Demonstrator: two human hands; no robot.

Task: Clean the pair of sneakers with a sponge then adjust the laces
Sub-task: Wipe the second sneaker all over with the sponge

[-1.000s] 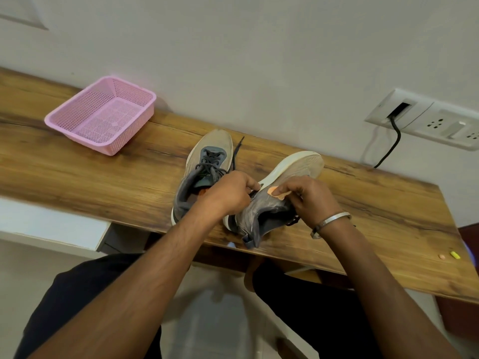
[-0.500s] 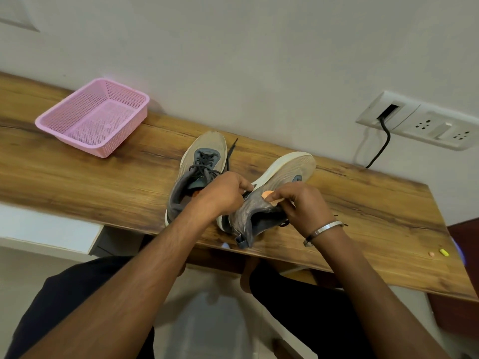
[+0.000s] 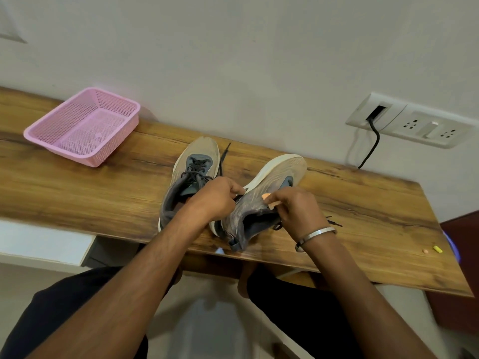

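Far off to the left of both hands, a pink basket point(image 3: 82, 126) of perforated plastic sits on the wood-grain table point(image 3: 77, 193), rectangular with sloping walls. Just beyond the left hand point(image 3: 217, 200) the first sneaker point(image 3: 190, 174) stands upright on its sole, toe toward the wall, its dark laces point(image 3: 195, 170) threaded loosely and one end trailing onto the wood. The left hand is curled, thumb forward, gripping the tipped sneaker point(image 3: 261, 200) at its sole edge and steadying it. That second shoe lies rolled onto its side between the two hands, pale ribbed sole turned up, its grey mesh upper looking dusty and scuffed. The right hand point(image 3: 298, 211) has its fingers bent around a small orange sponge point(image 3: 268, 199), pressing it against the upper near the collar; a metal bangle point(image 3: 317, 235) circles that wrist. Wiping seems to be the step in hand. To do it well, keep the left grip firm so the soft mesh does not buckle, work in short strokes along the weave, and turn the shoe to reach the seam where the upper meets the foam. Beyond the right hand a loose lace end point(image 3: 334, 222) lies on the table; further right are two small bits point(image 3: 431, 250), one orange, one yellow.
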